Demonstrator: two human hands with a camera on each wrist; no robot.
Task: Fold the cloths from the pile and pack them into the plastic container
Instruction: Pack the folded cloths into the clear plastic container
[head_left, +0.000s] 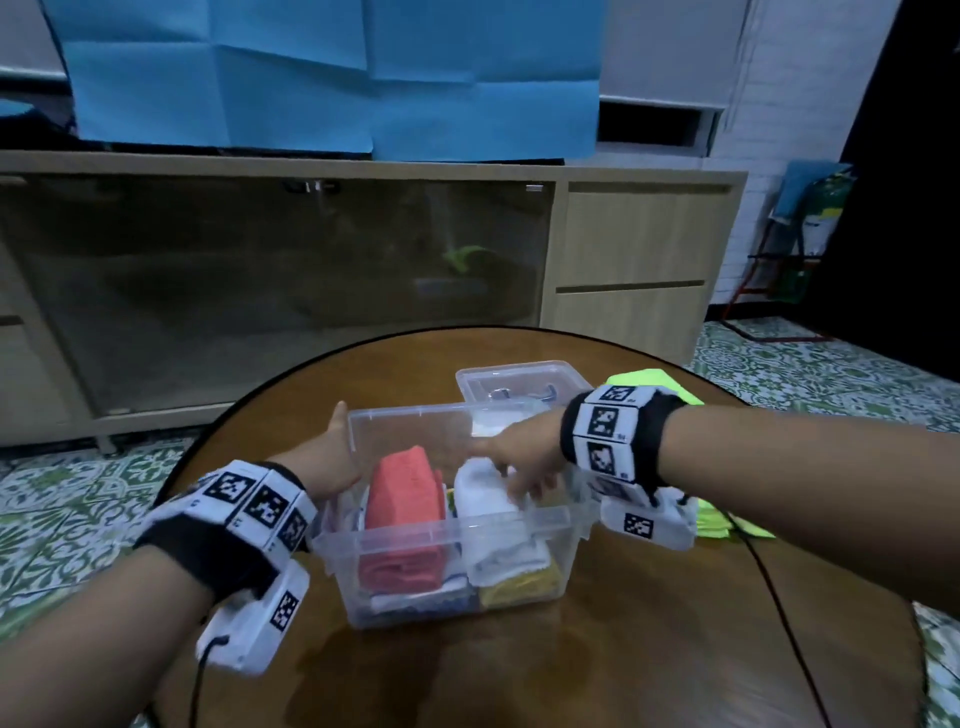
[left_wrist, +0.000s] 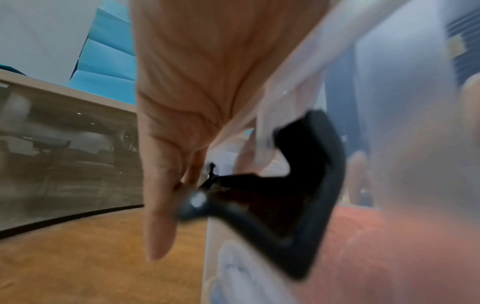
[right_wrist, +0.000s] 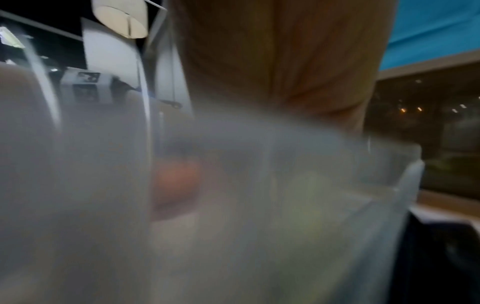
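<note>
Two hands work at the clear box (head_left: 447, 525) sitting mid-table (head_left: 571, 665): at its nine o'clock side the left hand (head_left: 332, 457) lies flat against the wall, fingers straight and together. Inside, left to right, stand a red cloth (head_left: 405, 499) and a white cloth (head_left: 483, 488), on which the right hand (head_left: 524, 462) presses with fingers curled down. Green cloths (head_left: 670, 384) lie at three o'clock, behind that wrist.

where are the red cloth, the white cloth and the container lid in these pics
red cloth (head_left: 402, 486): head view, its upper folded face.
white cloth (head_left: 480, 491): head view, top fold beside the fingers.
container lid (head_left: 519, 382): head view, its flat clear top.
</note>
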